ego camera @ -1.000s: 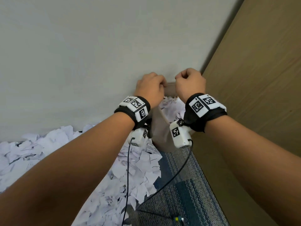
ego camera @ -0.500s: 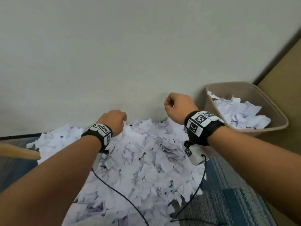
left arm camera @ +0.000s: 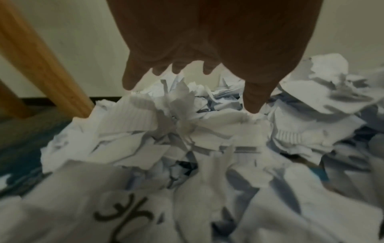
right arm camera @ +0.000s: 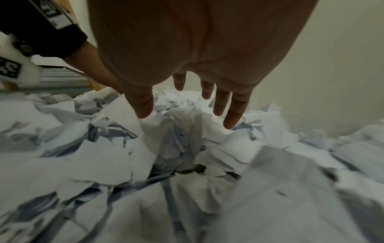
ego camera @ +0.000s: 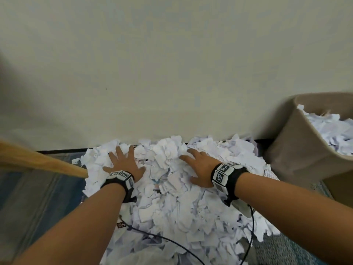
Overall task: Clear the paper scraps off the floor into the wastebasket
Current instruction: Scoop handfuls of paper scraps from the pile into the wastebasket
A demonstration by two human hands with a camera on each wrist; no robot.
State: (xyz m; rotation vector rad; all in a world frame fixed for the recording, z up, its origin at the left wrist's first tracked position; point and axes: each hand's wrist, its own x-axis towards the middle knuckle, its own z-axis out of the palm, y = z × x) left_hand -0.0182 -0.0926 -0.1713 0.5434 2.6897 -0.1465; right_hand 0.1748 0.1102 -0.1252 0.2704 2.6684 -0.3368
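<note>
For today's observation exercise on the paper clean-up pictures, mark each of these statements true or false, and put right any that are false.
1. Both hands lie spread, palms down, on the pile of paper scraps. True: left hand, right hand.
2. The wastebasket is empty. False: it already holds paper scraps.
3. The wastebasket stands to the right of the pile, by the wall. True.
4. The left hand grips a crumpled ball of paper. False: its fingers are spread out and hold nothing.
5. A wooden leg shows at the pile's left side. True.
</note>
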